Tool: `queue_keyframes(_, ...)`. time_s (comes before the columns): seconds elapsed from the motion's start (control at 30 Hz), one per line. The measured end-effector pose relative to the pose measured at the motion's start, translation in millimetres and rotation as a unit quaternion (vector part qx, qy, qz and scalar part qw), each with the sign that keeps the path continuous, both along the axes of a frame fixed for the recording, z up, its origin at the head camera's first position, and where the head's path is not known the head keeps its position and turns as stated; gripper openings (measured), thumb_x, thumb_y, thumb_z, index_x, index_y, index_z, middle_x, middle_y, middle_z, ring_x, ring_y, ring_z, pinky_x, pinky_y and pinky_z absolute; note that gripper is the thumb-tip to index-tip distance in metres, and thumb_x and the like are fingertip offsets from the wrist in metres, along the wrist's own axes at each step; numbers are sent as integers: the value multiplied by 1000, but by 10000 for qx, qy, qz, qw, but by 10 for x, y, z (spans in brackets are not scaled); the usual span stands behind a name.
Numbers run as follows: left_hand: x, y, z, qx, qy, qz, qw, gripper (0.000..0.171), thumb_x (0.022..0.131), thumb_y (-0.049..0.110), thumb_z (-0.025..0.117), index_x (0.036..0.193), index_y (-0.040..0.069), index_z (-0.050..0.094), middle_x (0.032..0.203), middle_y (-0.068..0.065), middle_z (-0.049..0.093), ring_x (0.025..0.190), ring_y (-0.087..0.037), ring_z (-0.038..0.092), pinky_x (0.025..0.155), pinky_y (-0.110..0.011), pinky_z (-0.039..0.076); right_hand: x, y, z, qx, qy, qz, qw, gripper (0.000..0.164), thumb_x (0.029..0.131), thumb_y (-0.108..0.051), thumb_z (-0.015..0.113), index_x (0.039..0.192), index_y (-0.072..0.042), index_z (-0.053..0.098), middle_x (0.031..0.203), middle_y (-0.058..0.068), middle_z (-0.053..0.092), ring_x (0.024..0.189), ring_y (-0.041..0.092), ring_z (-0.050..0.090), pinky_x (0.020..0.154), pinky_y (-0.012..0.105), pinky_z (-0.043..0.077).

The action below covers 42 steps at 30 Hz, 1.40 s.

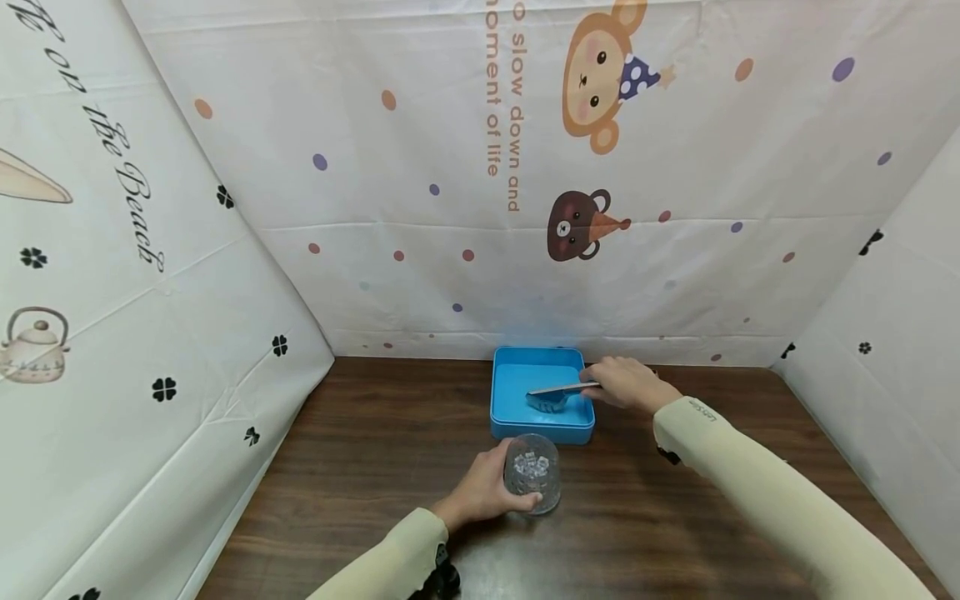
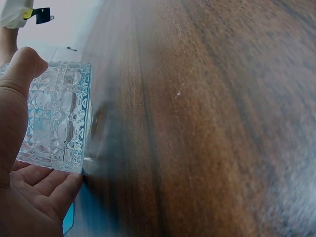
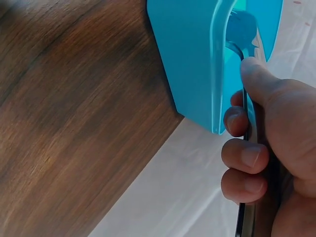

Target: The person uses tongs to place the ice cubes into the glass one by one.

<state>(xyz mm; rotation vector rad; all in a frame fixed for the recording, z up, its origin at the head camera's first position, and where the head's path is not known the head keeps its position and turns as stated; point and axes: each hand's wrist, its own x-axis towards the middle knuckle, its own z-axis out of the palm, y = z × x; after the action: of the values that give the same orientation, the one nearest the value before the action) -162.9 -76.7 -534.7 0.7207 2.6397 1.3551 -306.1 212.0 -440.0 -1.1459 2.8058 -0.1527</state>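
My left hand [image 1: 487,483] grips a clear faceted glass [image 1: 551,492] round its side, thumb on the near side and fingers on the far side. Small clear cube-like pieces [image 1: 531,464] show inside the glass. In the left wrist view the glass [image 2: 59,118] stands close over the wood, its patterned wall between the thumb and fingers. My right hand [image 1: 622,383] holds the handle of a metal spoon [image 1: 558,389], its head inside a square blue box [image 1: 543,435]. The right wrist view shows fingers curled round the handle [image 3: 249,217], the thumb lying along it.
A brown wooden table [image 1: 360,450] carries the box near its back edge. White printed cloth [image 1: 420,275] rises behind the table, with more cloth walls at left and right. The box stands just beyond the glass.
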Motion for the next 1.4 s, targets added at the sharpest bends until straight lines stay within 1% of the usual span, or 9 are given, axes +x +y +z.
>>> queue_keyframes(0.23,6,0,13,42,-38,-35,10000,78,81,46,85,142,10,50,123,-1,66,102,-6,64,83,-28,55,23,-14,46,31,-121,-39,9999,13,101,-20,68,106,-10,73,73,-6,56,61,11,49,55,29,43)
queue_keyframes(0.4,9,0,17,28,-73,0,10000,78,81,46,85,142,12,50,123,-1,65,102,-7,64,84,-28,55,22,-7,23,0,-149,-101,9998,14,101,-21,68,108,-10,73,73,-7,56,61,11,49,56,29,43)
queue_keyframes(0.6,21,4,37,3,-66,-23,10000,78,81,45,85,142,11,50,123,-3,66,102,-6,64,83,-28,55,36,16,10,-8,-105,-142,9998,13,101,-24,68,106,-13,73,71,-7,55,60,10,50,54,29,43)
queue_keyframes(0.77,16,16,42,12,16,-43,10000,78,81,45,85,141,11,50,123,-3,66,101,-6,64,83,-27,56,40,33,45,-34,11,-188,9998,18,101,-23,68,111,-10,74,73,-6,58,61,9,50,55,29,43)
queue_keyframes(0.87,22,13,34,20,42,-64,10000,77,81,45,84,141,10,50,122,-3,66,100,-6,64,82,-27,56,53,38,72,-147,66,-165,9997,16,101,-22,68,109,-9,74,71,-6,56,59,9,49,55,29,42)
queue_keyframes(1.0,36,0,14,30,79,-49,10000,77,81,44,85,140,10,51,120,-2,66,98,-6,64,81,-27,56,82,52,116,-423,66,-169,9989,12,101,-23,69,98,-12,72,67,-7,51,57,9,47,55,29,40)
queue_keyframes(1.17,35,2,-2,43,73,0,10000,77,81,45,86,141,10,51,120,-1,66,99,-5,63,82,-27,55,129,113,167,-817,168,-264,9962,19,100,-27,69,84,-21,63,63,-9,46,55,8,45,54,28,39)
queue_keyframes(1.27,33,8,-2,26,21,7,10000,78,80,45,86,141,10,51,121,-1,66,100,-5,63,82,-27,55,173,164,211,-979,268,-216,9946,17,101,-29,67,88,-20,66,64,-10,49,56,7,46,56,29,42)
queue_keyframes(1.4,42,21,7,63,-66,-25,10000,78,81,45,86,141,10,50,121,-1,66,100,-5,63,81,-27,55,261,235,301,-1099,408,-233,9928,22,102,-33,65,107,-13,74,74,-12,60,63,4,54,63,34,51)
